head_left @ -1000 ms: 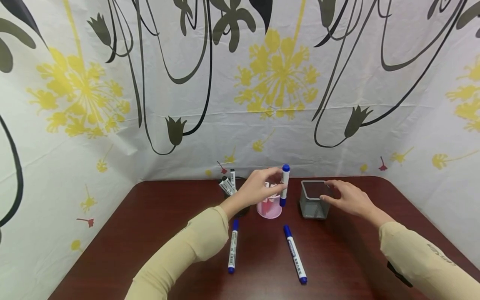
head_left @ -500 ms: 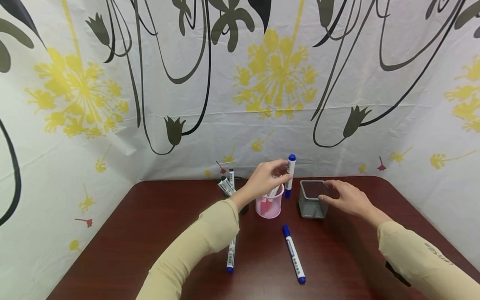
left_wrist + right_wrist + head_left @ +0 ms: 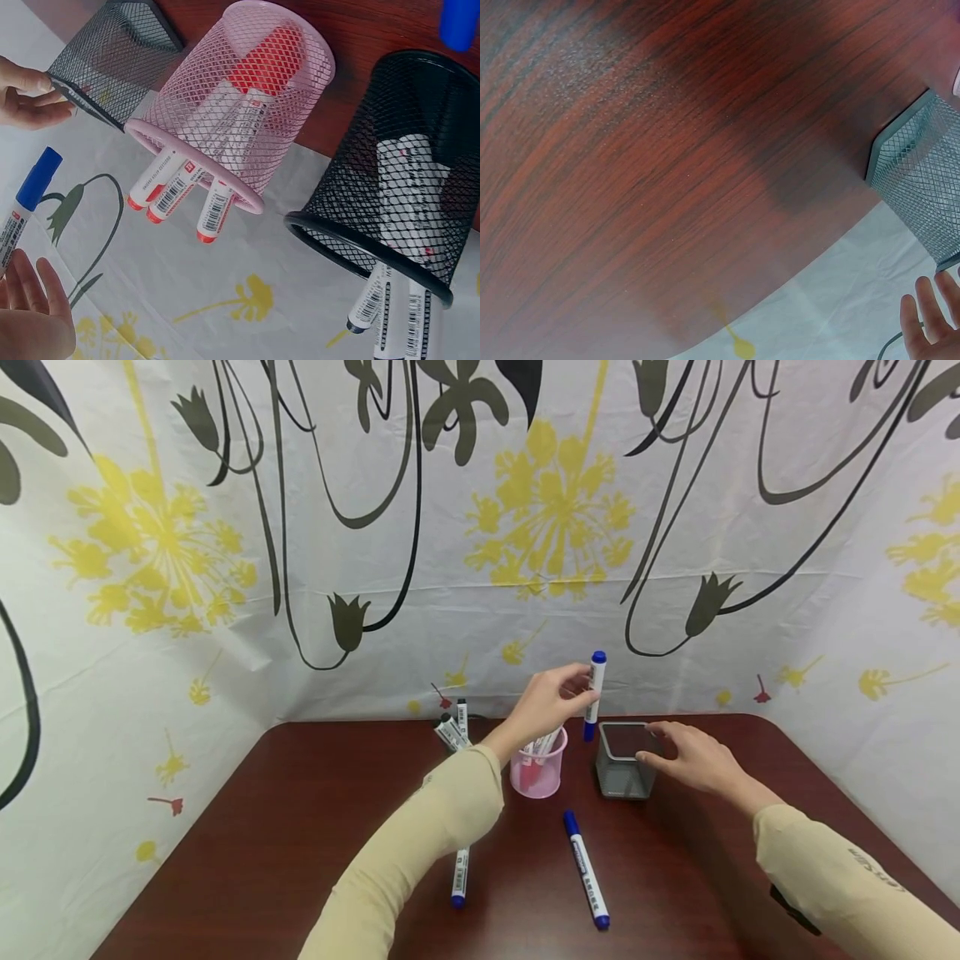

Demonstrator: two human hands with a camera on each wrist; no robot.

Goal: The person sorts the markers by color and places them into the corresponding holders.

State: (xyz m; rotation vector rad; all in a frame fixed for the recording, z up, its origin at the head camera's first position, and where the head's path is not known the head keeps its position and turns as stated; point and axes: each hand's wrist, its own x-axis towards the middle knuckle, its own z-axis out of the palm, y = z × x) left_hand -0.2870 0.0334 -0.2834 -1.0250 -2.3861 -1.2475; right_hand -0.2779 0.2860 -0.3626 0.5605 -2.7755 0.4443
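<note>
My left hand [image 3: 553,697] pinches a blue-capped whiteboard marker [image 3: 597,681] and holds it upright above the back of the table, between the pink mesh cup and the square grey mesh pen holder [image 3: 626,777]. In the left wrist view, the same marker's blue end [image 3: 39,178] tilts up beside the fingers. The right hand [image 3: 697,758] grips the rim of the grey pen holder at its right side, thumb toward the front. Fingertips [image 3: 925,292] of that hand show right at the holder's rim in the right wrist view.
A pink mesh cup [image 3: 538,783] holds several red markers [image 3: 217,210]. Left of it, a black mesh cup [image 3: 360,165] with black markers [image 3: 397,300] is mostly hidden by my left arm. Two blue markers lie on the dark table, one right [image 3: 587,872] and one left [image 3: 461,878], partly covered.
My left hand has moved right and farther up with the blue marker, from in front of the pink cup toward the grey pen holder. The right hand has stayed in place.
</note>
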